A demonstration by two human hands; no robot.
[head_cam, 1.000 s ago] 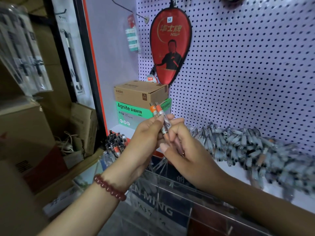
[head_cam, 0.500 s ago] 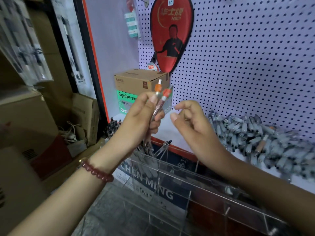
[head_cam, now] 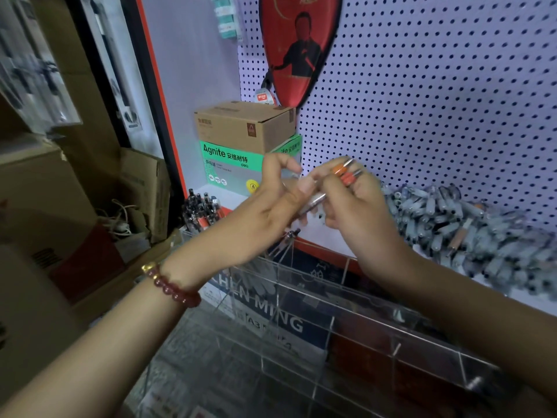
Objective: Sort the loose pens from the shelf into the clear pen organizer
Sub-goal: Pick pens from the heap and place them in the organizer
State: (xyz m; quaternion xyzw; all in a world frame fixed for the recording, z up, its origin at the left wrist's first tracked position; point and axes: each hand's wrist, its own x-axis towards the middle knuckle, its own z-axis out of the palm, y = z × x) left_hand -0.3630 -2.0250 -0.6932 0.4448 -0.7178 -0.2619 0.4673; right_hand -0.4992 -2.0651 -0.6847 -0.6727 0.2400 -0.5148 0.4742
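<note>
1. Left hand (head_cam: 265, 206) and right hand (head_cam: 358, 215) meet at mid-frame, in front of the pegboard (head_cam: 437, 86) and above the shelf (head_cam: 229, 202)
2. Two pens (head_cam: 346, 177) with orange grips lie side by side between the hands. They are tilted, with their metal tips pointing up and to the right
3. Left hand: the thumb presses on the lower barrels, with the other fingers curled underneath. The index finger is arched above and clear of the pens. A red bead bracelet (head_cam: 174, 286) sits on the left wrist
4. Right hand: the fingers are curled round the same two pens just below the orange grips. The tips stick out past the knuckles. Motion blur hides the exact finger placement
5. The clear pen organizer (head_cam: 333, 324) stands directly below both hands, against the shelf's red front edge. Neither hand touches it
6. Its left-end compartment holds a bunch of dark pens (head_cam: 200, 209) standing upright. A single pen (head_cam: 287, 238) leans in the next compartment, just under the left hand
7. The loose pens (head_cam: 446, 218) lie heaped on the shelf to the right of the right hand, near it but not touching
8. At the back left, a cardboard box (head_cam: 244, 125) sits on a green box (head_cam: 229, 164). A red paddle cover (head_cam: 298, 40) hangs on the pegboard above them
</note>
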